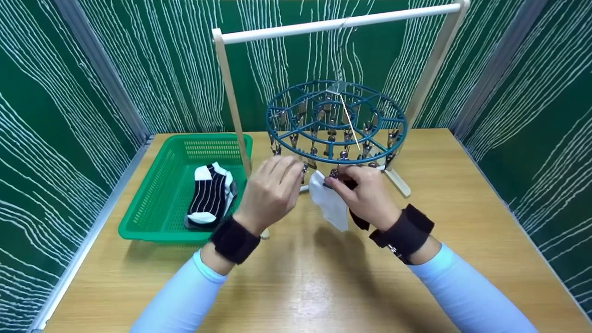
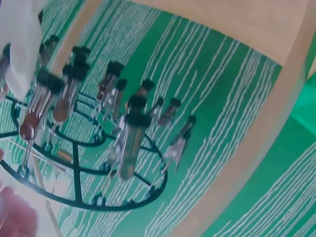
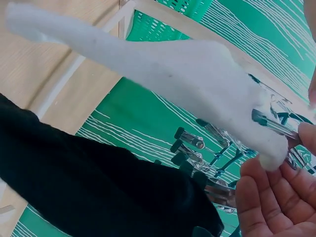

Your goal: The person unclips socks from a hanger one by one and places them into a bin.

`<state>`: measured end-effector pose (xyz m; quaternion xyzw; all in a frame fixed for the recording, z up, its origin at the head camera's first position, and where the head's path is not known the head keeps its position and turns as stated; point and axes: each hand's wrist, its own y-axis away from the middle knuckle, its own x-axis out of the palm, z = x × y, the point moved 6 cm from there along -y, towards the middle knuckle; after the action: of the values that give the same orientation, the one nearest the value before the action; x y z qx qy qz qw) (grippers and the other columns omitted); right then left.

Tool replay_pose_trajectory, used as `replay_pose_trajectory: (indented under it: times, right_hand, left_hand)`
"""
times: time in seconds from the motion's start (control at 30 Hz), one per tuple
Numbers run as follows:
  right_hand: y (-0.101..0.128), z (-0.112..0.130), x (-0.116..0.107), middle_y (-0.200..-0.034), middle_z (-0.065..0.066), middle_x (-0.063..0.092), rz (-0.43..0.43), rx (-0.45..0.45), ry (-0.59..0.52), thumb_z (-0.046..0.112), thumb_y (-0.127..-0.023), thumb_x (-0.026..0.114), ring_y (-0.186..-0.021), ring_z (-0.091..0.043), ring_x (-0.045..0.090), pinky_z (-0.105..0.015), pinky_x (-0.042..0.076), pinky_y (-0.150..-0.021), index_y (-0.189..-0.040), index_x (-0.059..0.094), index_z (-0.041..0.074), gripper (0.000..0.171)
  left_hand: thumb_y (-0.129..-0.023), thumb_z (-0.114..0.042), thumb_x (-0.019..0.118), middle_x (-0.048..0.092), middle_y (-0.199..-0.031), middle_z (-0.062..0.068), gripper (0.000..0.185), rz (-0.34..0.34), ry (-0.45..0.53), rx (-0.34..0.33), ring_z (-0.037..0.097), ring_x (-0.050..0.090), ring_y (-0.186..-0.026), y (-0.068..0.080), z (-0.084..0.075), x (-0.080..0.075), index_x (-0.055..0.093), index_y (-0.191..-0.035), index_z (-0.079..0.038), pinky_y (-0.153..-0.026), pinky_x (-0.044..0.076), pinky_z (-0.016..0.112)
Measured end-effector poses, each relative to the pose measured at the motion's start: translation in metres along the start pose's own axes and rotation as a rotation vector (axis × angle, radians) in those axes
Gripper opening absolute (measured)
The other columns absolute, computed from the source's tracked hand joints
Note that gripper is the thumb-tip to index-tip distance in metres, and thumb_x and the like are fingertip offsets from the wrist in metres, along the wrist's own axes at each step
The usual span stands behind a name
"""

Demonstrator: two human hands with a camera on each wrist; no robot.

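Metal clips hung from a dark round hanger ring against green patterned walls, a white cloth at upper left; a blurred pink shape, possibly fingers, edged the corner.

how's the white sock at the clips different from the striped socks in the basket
The white sock is plain white; the striped socks are black with white stripes, toes and heels. The white sock hangs from the round clip hanger, the right hand at its top; the striped socks lie flat in the green basket, untouched. Both are short socks.
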<state>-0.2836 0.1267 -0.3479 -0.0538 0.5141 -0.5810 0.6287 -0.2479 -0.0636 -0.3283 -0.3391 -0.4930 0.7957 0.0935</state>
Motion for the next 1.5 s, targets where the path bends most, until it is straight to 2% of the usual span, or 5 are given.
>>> replay_pose_trajectory:
  times: [0.17,0.47,0.7,1.03,1.5]
  right_hand:
    - [0.000,0.000,-0.003,-0.078,-0.014,0.076,-0.028,-0.024,0.009,0.007,-0.096,0.082,-0.064,-0.019,0.066,-0.029,0.055,-0.056,-0.090,0.076,-0.004,0.014]
    - [0.000,-0.002,-0.003,-0.095,-0.016,0.082,0.017,0.050,-0.001,0.011,-0.099,0.081,-0.082,-0.028,0.079,-0.042,0.067,-0.066,-0.098,0.080,-0.004,0.014]
    - [0.002,-0.005,-0.003,-0.086,-0.013,0.080,0.020,0.075,-0.004,0.010,-0.098,0.081,-0.070,-0.021,0.070,-0.028,0.059,-0.063,-0.096,0.079,-0.003,0.013]
    - [0.002,-0.004,-0.002,-0.082,-0.014,0.078,-0.004,0.028,-0.033,0.007,-0.097,0.082,-0.064,-0.020,0.067,-0.019,0.054,-0.060,-0.094,0.077,-0.005,0.013]
    - [0.002,-0.003,-0.006,-0.077,-0.014,0.078,-0.131,-0.053,-0.085,-0.004,-0.093,0.081,-0.060,-0.023,0.069,-0.011,0.049,-0.060,-0.086,0.075,-0.005,0.009]
  left_hand:
    - [-0.088,-0.012,0.088,0.076,-0.094,0.009,0.021,0.056,0.145,-0.061,0.023,0.072,-0.084,0.022,-0.012,0.019,0.073,-0.100,-0.004,-0.078,0.065,0.031]
    - [-0.099,-0.044,0.081,0.077,-0.083,0.008,0.045,0.456,0.254,-0.278,0.022,0.070,-0.066,0.057,-0.018,0.072,0.078,-0.111,-0.001,-0.059,0.060,0.033]
    - [-0.098,-0.052,0.079,0.080,-0.123,0.010,0.065,0.721,0.562,-0.601,0.024,0.077,-0.108,0.070,-0.016,0.106,0.067,-0.146,-0.010,-0.098,0.064,0.041]
    - [-0.099,-0.017,0.080,0.071,-0.144,0.013,0.051,0.687,1.231,-0.886,0.029,0.068,-0.134,0.084,-0.020,0.138,0.065,-0.146,-0.005,-0.114,0.057,0.044]
    - [-0.100,-0.015,0.079,0.081,-0.116,0.021,0.028,0.660,1.212,-0.908,0.034,0.079,-0.114,0.080,-0.015,0.133,0.079,-0.120,0.005,-0.100,0.065,0.038]
